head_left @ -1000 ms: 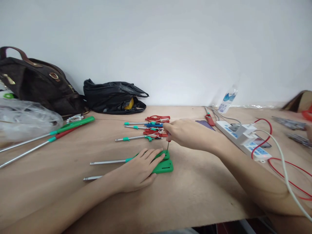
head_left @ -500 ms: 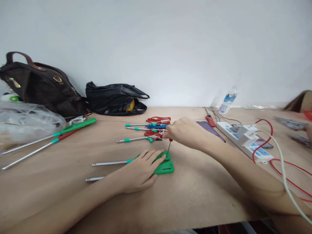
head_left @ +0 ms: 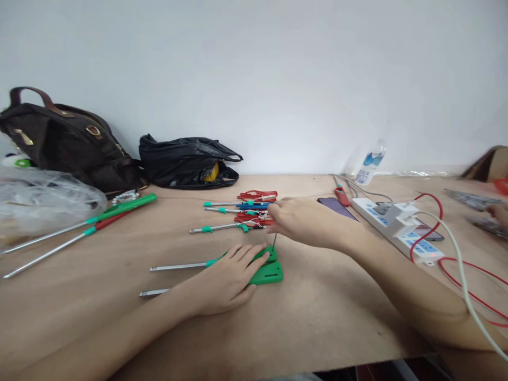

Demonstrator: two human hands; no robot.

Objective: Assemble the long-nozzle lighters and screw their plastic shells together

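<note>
Two long-necked gas lighters with green handles lie side by side on the table, the far one and the near one. Across both handles rests my left hand, its fingers stretched out and pressing on them. My right hand is closed round a screwdriver; its thin shaft stands nearly upright with the tip at the far lighter's handle end, and its grip is hidden by my fingers. Just beyond, a row of lighter parts with red and blue handles and metal necks is partly covered by my right hand.
At left lie two more lighters beside a clear plastic bag. Behind stand a dark bag and a black plastic bag. A power strip with cables, a phone, a bottle and another person's hand are at right.
My right hand has come down slightly and turned on the screwdriver, so its red end no longer shows. My left hand and the green lighters have stayed in place.
</note>
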